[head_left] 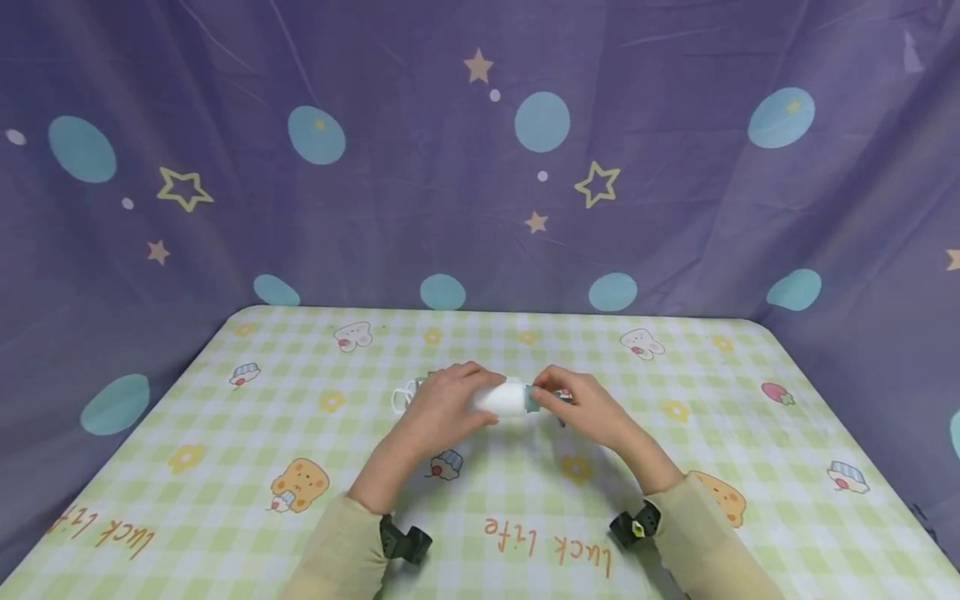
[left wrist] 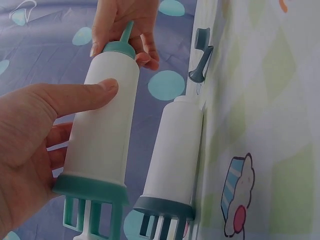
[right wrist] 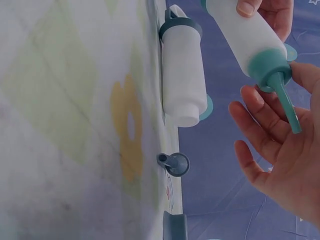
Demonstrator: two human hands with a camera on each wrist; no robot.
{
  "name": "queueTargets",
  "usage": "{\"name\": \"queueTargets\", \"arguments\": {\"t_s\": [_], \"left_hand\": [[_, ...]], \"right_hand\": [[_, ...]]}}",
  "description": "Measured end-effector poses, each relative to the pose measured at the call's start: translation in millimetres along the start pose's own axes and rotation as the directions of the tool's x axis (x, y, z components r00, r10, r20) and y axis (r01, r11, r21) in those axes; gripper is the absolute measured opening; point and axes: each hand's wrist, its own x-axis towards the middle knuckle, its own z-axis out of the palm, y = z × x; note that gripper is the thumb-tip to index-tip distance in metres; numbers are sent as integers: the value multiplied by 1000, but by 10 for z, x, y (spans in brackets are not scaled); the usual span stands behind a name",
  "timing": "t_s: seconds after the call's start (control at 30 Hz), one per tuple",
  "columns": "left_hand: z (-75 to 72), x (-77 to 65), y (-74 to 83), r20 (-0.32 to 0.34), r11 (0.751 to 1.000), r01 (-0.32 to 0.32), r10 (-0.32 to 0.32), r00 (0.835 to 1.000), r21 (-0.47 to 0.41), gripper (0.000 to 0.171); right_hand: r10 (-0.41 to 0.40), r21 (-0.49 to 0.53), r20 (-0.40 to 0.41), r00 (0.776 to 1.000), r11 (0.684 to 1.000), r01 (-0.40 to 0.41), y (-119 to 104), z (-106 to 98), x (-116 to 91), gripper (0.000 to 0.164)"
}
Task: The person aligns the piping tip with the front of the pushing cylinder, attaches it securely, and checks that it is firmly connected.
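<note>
A white icing syringe (left wrist: pixel 100 130) with a green collar and an open-sided green handle end is held in my left hand (head_left: pixel 447 404), the thumb lying along its barrel. On its far end sits a green cap with a long thin nozzle (right wrist: pixel 267 67). My right hand (head_left: pixel 588 407) pinches this cap between thumb and forefinger, and its other fingers spread loosely below the nozzle. Beside the held syringe, a second white syringe (right wrist: pixel 184 72) with a dark teal collar lies on the table, its narrow neck bare.
Past the second syringe's neck lie a small dark teal nozzle (right wrist: pixel 177 164) and another dark teal piece (right wrist: pixel 175 227), partly cut off by the frame. A green checked cloth (head_left: pixel 247 433) covers the table. A purple curtain (head_left: pixel 420 225) hangs behind it.
</note>
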Motion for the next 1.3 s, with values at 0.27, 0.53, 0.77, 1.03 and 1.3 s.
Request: {"name": "queueTargets", "arguments": {"t_s": [0.27,0.53,0.77,1.03,1.3], "left_hand": [[17,-4,5,5,1000,0,0,1000,-4,45],[11,-7,6,17,1000,15,-15,1000,14,46],[13,-1,2,7,1000,9,-9,1000,3,46],[13,6,-1,-5,1000,8,-8,1000,-5,46],[16,5,-3,-1,1000,15,-15,1000,7,46]], "right_hand": [[20,-21,7,1000,1000,-20,16,-10,-18,25],[-119,-78,-37,992,990,116,18,2,-46,49],[-219,-66,-76,973,975,214,9,23,-45,41],[-186,-40,-86,979,982,184,4,30,-55,35],[-137,-35,-67,988,990,135,18,35,-62,32]]}}
